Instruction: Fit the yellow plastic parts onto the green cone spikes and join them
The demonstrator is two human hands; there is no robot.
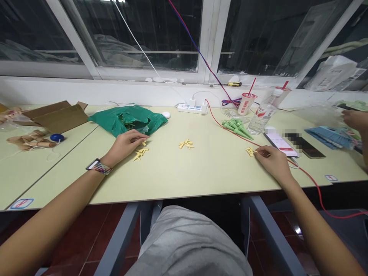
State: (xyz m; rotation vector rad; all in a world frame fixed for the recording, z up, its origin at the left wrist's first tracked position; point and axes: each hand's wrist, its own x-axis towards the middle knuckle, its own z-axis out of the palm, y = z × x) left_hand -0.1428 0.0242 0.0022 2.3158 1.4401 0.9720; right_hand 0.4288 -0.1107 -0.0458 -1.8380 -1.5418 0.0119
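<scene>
On the left of the table, my left hand (125, 145) has its thumb and fingers together at a small yellow plastic piece (144, 143), which is partly hidden. Just below it lies a loose pile of similar yellow pieces (140, 154). My right hand (271, 160) pinches another small yellow piece, mostly covered by the fingertips, beside a small right-hand pile (249, 152). Between the hands sits a third yellow pile (186, 144), touched by neither. The pieces' exact kind is too small to tell.
Behind my left hand lies an open green plastic bag (105, 119). Green cone-shaped pieces (237, 127), a water bottle (262, 117), a cup (246, 104) and a phone (278, 142) stand or lie at right. A red cable (312, 178) crosses there. Another person's hand (355, 119) shows far right.
</scene>
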